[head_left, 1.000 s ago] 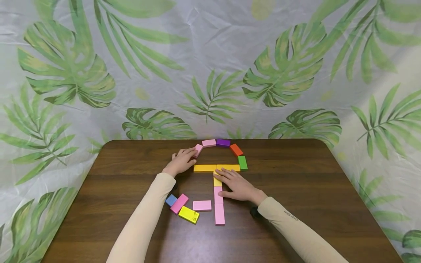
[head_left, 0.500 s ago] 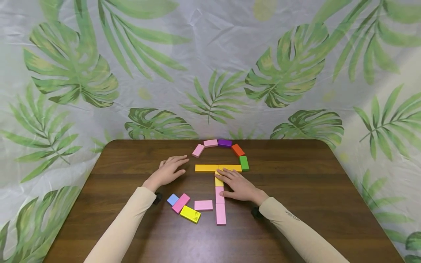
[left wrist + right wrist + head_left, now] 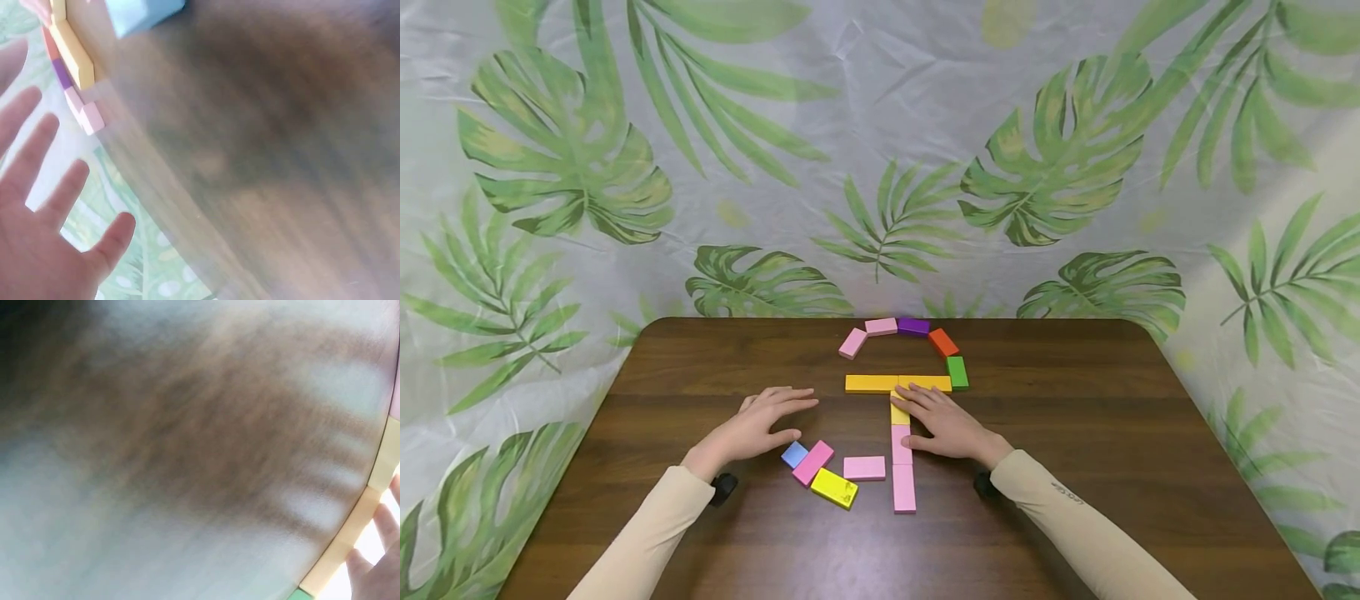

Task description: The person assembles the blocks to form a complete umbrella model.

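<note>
My left hand [image 3: 748,427] hovers with spread fingers just left of a blue block [image 3: 794,454], holding nothing. The left wrist view also shows this blue block [image 3: 145,14] and the spread fingers. My right hand [image 3: 951,427] rests with extended fingers at a column of blocks. Its fingertips touch the yellow block [image 3: 898,414] at the column's top, and its thumb touches the pink block [image 3: 900,454] below. Two orange blocks [image 3: 871,384] form a bar across that column. A magenta block [image 3: 813,463], a bright yellow block [image 3: 834,489] and a pink block [image 3: 864,468] lie between the hands.
Behind the bar, an arc runs from a tilted pink block [image 3: 852,343] through another pink block [image 3: 881,327], a purple block [image 3: 913,327] and a red block [image 3: 943,342] to a green block [image 3: 957,373]. A leaf-print cloth [image 3: 880,167] hangs behind the wooden table [image 3: 1075,400].
My left hand has let go of the tilted pink block in the arc and moved back toward the left, down to the blue block. The right hand has stayed in place.
</note>
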The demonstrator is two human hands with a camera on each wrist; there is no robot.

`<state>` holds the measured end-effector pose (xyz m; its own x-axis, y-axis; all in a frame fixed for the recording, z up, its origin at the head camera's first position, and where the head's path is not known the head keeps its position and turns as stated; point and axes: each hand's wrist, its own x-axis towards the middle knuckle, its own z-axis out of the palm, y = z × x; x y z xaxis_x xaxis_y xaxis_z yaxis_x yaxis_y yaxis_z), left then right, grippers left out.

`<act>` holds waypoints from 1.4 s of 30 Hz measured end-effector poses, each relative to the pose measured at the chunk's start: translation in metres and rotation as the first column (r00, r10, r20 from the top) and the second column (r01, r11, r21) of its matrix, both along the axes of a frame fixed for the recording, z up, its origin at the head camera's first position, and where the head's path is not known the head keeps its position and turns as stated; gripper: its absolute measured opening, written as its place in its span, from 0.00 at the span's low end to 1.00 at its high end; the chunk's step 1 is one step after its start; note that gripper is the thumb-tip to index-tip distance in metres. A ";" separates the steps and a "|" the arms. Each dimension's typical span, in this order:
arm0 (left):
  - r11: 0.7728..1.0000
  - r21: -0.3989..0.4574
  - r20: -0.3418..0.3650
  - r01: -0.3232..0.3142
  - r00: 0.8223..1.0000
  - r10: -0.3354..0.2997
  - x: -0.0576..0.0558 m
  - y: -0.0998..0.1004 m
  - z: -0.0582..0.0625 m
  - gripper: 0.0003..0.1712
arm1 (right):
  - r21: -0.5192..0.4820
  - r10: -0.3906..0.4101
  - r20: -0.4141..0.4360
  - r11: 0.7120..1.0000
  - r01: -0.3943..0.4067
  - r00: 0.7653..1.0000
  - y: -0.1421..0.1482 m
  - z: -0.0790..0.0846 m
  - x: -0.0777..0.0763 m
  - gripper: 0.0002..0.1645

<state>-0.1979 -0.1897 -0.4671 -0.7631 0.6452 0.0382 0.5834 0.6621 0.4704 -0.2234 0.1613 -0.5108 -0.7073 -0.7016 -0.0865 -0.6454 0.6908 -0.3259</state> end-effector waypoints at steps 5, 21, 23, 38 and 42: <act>0.998 -0.016 0.047 0.065 0.997 -0.064 0.017 0.002 -0.006 0.33 | 0.000 0.004 -0.008 1.000 -0.004 1.000 0.000 0.000 0.000 0.43; 0.997 -0.042 0.054 0.070 0.996 -0.068 0.028 0.015 -0.026 0.34 | -0.007 -0.004 -0.014 1.000 0.003 1.000 0.000 0.000 -0.002 0.44; 0.997 -0.039 0.036 0.073 0.997 -0.072 0.028 0.015 -0.027 0.33 | 0.002 -0.009 -0.005 1.000 0.009 1.000 -0.001 0.001 -0.002 0.44; 0.999 0.039 -0.065 0.033 0.997 -0.031 0.018 0.013 -0.024 0.34 | -0.001 -0.002 -0.007 1.000 0.002 1.000 0.000 0.000 -0.001 0.44; 0.999 0.046 -0.070 0.007 0.998 -0.004 0.013 0.016 -0.024 0.34 | 0.002 -0.001 -0.006 1.000 0.001 1.000 -0.001 0.001 0.000 0.44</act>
